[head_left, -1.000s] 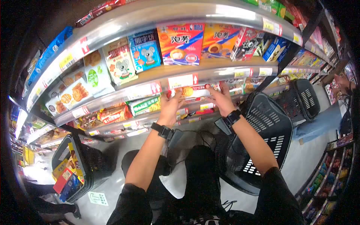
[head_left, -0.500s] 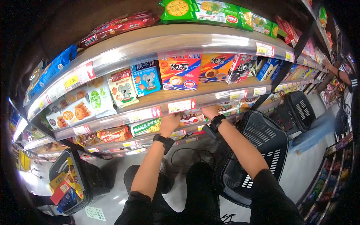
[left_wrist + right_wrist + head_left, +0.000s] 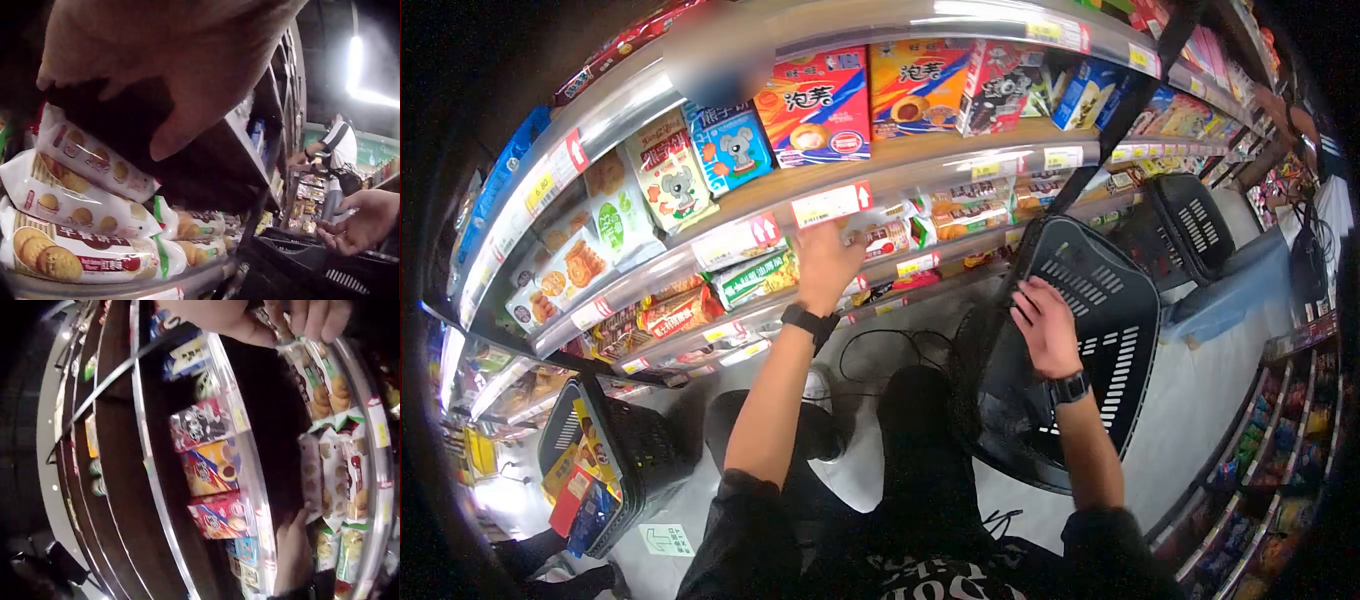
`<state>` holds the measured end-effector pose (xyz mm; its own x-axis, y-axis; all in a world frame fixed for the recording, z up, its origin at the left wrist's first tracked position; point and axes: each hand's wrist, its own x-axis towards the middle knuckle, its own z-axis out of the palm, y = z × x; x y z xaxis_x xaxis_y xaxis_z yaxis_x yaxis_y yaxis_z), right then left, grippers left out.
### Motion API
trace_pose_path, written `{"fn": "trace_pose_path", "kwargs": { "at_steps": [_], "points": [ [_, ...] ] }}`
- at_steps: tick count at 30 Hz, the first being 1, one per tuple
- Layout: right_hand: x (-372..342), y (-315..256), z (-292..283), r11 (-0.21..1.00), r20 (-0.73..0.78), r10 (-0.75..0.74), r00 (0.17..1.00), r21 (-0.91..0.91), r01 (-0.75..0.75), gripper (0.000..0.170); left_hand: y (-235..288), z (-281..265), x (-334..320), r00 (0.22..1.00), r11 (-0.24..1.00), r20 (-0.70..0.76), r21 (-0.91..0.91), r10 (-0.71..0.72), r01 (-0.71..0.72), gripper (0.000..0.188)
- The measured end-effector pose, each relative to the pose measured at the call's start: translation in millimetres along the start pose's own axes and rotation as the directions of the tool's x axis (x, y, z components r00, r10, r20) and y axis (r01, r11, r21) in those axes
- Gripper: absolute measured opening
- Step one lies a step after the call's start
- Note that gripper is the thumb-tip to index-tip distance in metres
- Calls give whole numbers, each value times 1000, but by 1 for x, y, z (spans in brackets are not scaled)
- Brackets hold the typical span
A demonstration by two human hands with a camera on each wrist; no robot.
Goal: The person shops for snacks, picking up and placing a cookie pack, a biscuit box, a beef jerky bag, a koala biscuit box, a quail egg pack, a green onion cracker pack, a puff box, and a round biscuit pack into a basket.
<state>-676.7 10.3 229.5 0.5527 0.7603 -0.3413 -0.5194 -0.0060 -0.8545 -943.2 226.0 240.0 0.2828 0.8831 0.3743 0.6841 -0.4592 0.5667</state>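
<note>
My left hand [image 3: 828,265] reaches into the lower shelf, over a stack of white biscuit packs [image 3: 87,253] printed with round biscuits. Its thumb points down beside the top biscuit pack [image 3: 94,153], and the fingers are loosely extended above the stack. Seen from the right wrist, the left fingertips [image 3: 304,514] are right at the near end of that stack. My right hand [image 3: 1048,325] is back from the shelf, over the black basket [image 3: 1090,265], its fingers relaxed and holding nothing.
Boxed snacks [image 3: 815,105] and koala-print bags [image 3: 670,175] line the shelf above. A second basket [image 3: 600,470] with yellow and red packs stands at left on the floor. Another black basket [image 3: 1195,225] sits farther right, near a person [image 3: 340,153]. A cable [image 3: 890,355] lies on the floor.
A second ago both hands held a white biscuit pack, then lowered to the shelf stack. The right hand has since drawn back over the basket; the left remains at the stack.
</note>
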Motion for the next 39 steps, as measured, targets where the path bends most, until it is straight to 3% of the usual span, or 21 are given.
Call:
{"fn": "trace_pose_path", "kwargs": {
  "at_steps": [1, 2, 5, 8, 10, 14, 17, 19, 20, 22, 23, 25, 26, 28, 29, 31, 33, 34, 37, 38, 39],
  "points": [
    [-7, 3, -15, 997, -80, -20, 997, 66, 25, 42, 14, 0, -7, 998, 999, -39, 35, 42, -41, 49],
    [-10, 14, -31, 994, -119, -57, 991, 84, 68, 41, 28, -1, -17, 999, 999, 21, 14, 44, -44, 71],
    [-10, 43, -57, 995, -263, 99, 960, 42, -91, 36, 47, 0, -64, 972, 973, 24, -11, 232, -231, 78],
    [-9, 47, -57, 924, -26, 380, 925, 46, -378, 26, 69, -35, -107, 937, 976, 275, -51, 217, -211, 75],
    [-3, 44, -51, 861, 122, 506, 854, -1, -509, 23, 67, -53, -127, 940, 985, 305, -130, 150, -115, 73],
    [-8, 42, -33, 889, 67, 432, 900, -204, -411, 15, 54, -92, -154, 953, 988, 301, -156, 34, 14, 71],
    [-24, 34, -12, 870, 185, 402, 897, -382, -311, 25, 22, -110, -179, 965, 982, 257, -159, -55, 98, 69],
    [-14, 50, -16, 850, 162, 404, 900, -430, -304, 35, 20, -98, -170, 964, 970, 265, -229, -15, 78, 68],
    [-7, 58, -20, 851, 188, 426, 885, -416, -322, 48, 18, -94, -173, 967, 947, 250, -295, -54, 130, 67],
    [-19, 61, -5, 836, 107, 368, 924, -474, -278, 32, 7, -85, -168, 972, 884, 210, -427, -108, 190, 64],
    [-21, 65, 9, 831, 72, 328, 942, -497, -251, 25, 0, -77, -168, 986, 868, 137, -473, -96, 150, 59],
    [-30, 70, 31, 754, 43, 277, 960, -630, -189, 31, -3, -70, -171, 960, 874, 209, -409, -189, 261, 53],
    [-28, 77, 27, 734, 46, 237, 970, -663, -148, 34, 1, -66, -180, 973, 942, 180, -277, -142, 188, 52],
    [-22, 83, 30, 687, -6, 288, 958, -695, -211, 34, -10, -75, -174, 989, 998, 143, 55, -26, 19, 51],
    [-22, 78, 38, 656, -33, 312, 950, -715, -240, 34, -11, -80, -172, 991, 999, 135, 50, -18, 11, 49],
    [-17, 73, 67, 585, -111, 360, 926, -746, -317, 42, -13, -79, -165, 971, 988, 189, -36, -144, 153, 50],
    [-6, 70, 61, 515, -249, 382, 890, -742, -429, 56, -7, -78, -160, 952, 955, 202, -140, -230, 260, 51],
    [1, 68, 71, 456, -314, 492, 812, -702, -548, 49, -11, -80, -158, 944, 939, 198, -173, -263, 298, 51],
    [31, 79, 57, 316, -294, 762, 577, -608, -728, 50, -14, -90, -166, 851, 847, 282, -178, -443, 500, 53],
    [33, 82, 52, 279, -336, 696, 635, -688, -670, 46, -14, -89, -176, 843, 840, 212, -135, -494, 526, 53],
    [31, 88, 65, 221, -412, 665, 623, -688, -691, 44, -18, -92, -184, 804, 807, 239, -113, -544, 580, 53]
  ]
}}
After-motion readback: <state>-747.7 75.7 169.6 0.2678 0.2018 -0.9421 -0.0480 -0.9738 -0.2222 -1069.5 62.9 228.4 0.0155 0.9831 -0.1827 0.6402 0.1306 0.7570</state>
